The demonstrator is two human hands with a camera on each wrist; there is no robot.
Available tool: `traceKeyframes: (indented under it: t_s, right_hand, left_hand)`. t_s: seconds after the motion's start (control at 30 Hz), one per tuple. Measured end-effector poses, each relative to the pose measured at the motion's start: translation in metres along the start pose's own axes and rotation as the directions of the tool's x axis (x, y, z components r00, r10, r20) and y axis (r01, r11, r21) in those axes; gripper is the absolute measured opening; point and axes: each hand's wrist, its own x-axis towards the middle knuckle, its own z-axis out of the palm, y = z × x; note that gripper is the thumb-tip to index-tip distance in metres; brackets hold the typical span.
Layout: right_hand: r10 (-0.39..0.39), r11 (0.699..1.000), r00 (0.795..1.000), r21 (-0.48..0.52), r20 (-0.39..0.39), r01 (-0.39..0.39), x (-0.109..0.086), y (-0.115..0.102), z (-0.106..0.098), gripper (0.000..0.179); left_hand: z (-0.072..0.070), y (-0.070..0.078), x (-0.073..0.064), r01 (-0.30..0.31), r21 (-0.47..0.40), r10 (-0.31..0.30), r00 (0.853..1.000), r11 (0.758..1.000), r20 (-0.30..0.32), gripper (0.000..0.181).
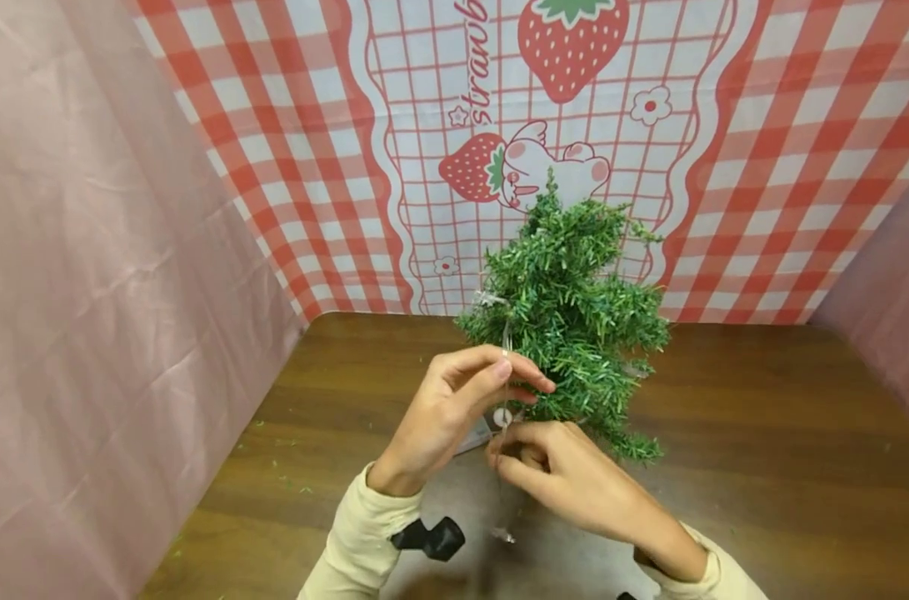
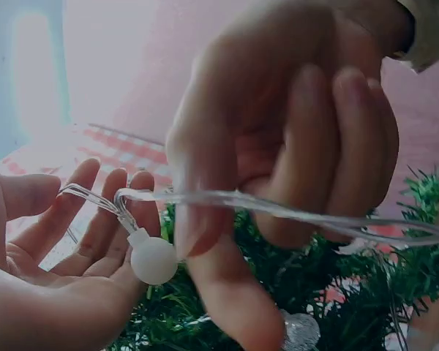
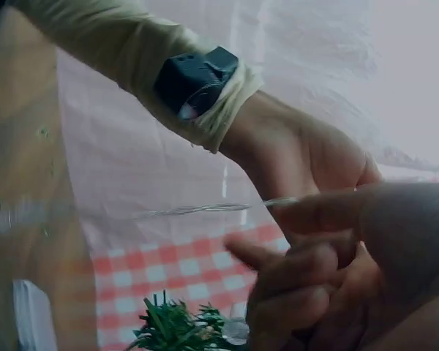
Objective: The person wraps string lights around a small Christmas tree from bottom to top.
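A clear-wired string light with a round white bulb [image 1: 502, 417] hangs between my two hands, in front of a small artificial Christmas tree [image 1: 574, 308]. My left hand [image 1: 447, 412] pinches the wire above the bulb with thumb and index finger. Just below, my right hand [image 1: 574, 479] pinches the wire too, its other fingers curled. The left wrist view shows the white bulb [image 2: 154, 260] close up between the hands, with the twisted wire [image 2: 278, 208] running off to the right. In the right wrist view the wire [image 3: 197, 210] stretches leftwards from the fingertips.
A clear piece [image 1: 503, 535] dangles at the wire's lower end. Another clear piece [image 1: 487, 297] sits on the tree's left branches. Green needle bits lie on the wooden table [image 1: 274, 417]. Checked cloth [image 1: 274, 108] stands behind, pink cloth [image 1: 87, 292] at the left.
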Motion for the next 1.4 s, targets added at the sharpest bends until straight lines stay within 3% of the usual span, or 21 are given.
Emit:
traceKeyframes:
  t_s: [0.07,0.17,0.23,0.27,0.37,0.47,0.6,0.8,0.9,0.93,1.0,1.07,1.17,1.23,1.3,1.4]
  right_hand:
    - [-0.042,0.983,0.994,0.18,0.102,0.023,0.001,0.003,-0.003,0.02]
    - [-0.121,0.893,0.975,0.449,0.186,0.025,-0.001,0.005,-0.009,0.031]
    - [-0.168,0.835,0.965,0.55,0.203,0.03,-0.004,0.004,-0.014,0.032]
    - [-0.169,0.831,0.965,0.555,0.198,0.032,-0.005,0.003,-0.017,0.031]
    - [-0.153,0.872,0.975,0.487,0.16,0.057,-0.011,-0.001,-0.026,0.026]
    - [-0.13,0.932,0.987,0.351,0.094,0.089,-0.018,-0.007,-0.038,0.026]
    - [-0.13,0.979,0.991,0.158,-0.001,0.129,-0.029,-0.013,-0.056,0.029]
    - [-0.1,0.994,0.992,-0.04,-0.074,0.097,-0.04,-0.014,-0.083,0.031]
    - [-0.075,0.995,0.992,-0.073,-0.105,0.067,-0.047,-0.011,-0.097,0.033]
    - [-0.064,0.995,0.991,-0.08,-0.118,0.055,-0.05,-0.01,-0.101,0.033]
    - [-0.041,0.995,0.988,-0.096,-0.151,0.027,-0.056,-0.008,-0.108,0.034]
    - [-0.034,0.992,0.981,-0.127,-0.192,0.01,-0.061,-0.007,-0.114,0.035]
    - [-0.062,0.982,0.971,-0.188,-0.232,0.018,-0.066,-0.008,-0.12,0.037]
    - [-0.115,0.974,0.971,-0.218,-0.211,0.068,-0.066,-0.007,-0.12,0.04]
    - [-0.167,0.966,0.974,-0.225,-0.15,0.131,-0.067,-0.007,-0.118,0.042]
    - [-0.221,0.959,0.975,-0.187,-0.036,0.211,-0.068,-0.005,-0.113,0.042]
  left_hand:
    - [0.001,-0.001,0.001,-0.015,0.047,0.015,1.0,0.999,-0.001,0.03]
    - [0.001,-0.004,0.001,-0.045,0.095,0.046,0.999,0.994,-0.009,0.028]
    - [0.002,-0.006,0.002,-0.069,0.102,0.072,0.997,0.992,-0.027,0.026]
    - [0.002,-0.006,0.003,-0.081,0.104,0.085,0.996,0.991,-0.038,0.025]
    - [0.003,-0.006,0.004,-0.108,0.099,0.115,0.991,0.989,-0.074,0.023]
    - [0.003,-0.006,0.005,-0.112,0.097,0.12,0.988,0.989,-0.092,0.023]
    - [0.003,-0.006,0.005,-0.09,0.143,0.104,0.99,0.986,-0.096,0.021]
    - [0.006,-0.006,0.002,-0.104,0.305,0.147,0.981,0.947,-0.122,0.016]
    - [0.011,-0.006,-0.001,-0.137,0.402,0.206,0.969,0.905,-0.134,0.012]
    - [0.012,-0.007,-0.001,-0.154,0.444,0.234,0.963,0.883,-0.131,0.011]
    - [0.016,-0.007,-0.002,-0.206,0.563,0.316,0.943,0.801,-0.105,0.013]
    - [0.021,-0.007,0.0,-0.251,0.69,0.393,0.918,0.678,-0.053,0.018]
    - [0.028,-0.01,0.003,-0.289,0.844,0.457,0.887,0.452,0.059,0.031]
    - [0.031,-0.013,0.004,-0.289,0.89,0.439,0.891,0.353,0.115,0.04]
    - [0.033,-0.017,0.004,-0.274,0.921,0.404,0.903,0.277,0.147,0.047]
    - [0.033,-0.021,0.004,-0.233,0.951,0.351,0.924,0.205,0.151,0.048]
